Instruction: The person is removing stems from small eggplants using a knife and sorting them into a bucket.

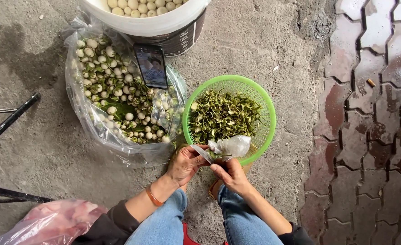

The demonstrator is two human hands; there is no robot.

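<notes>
Head view: left hand grips a small knife. Right hand pinches a crumpled clear plastic bag over the green basket's rim.

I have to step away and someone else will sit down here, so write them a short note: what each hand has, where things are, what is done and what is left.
Left hand: grips a small blade, over the green basket's near rim.
Right hand: at the blade tip, pinching something small; a crumpled bit of clear plastic lies just above it.
Done: basket holds a heap of cut green stems; white bucket holds trimmed pale round fruits.
Left: open plastic bag has many small round fruits with stems on. A phone leans against the bucket.
</notes>
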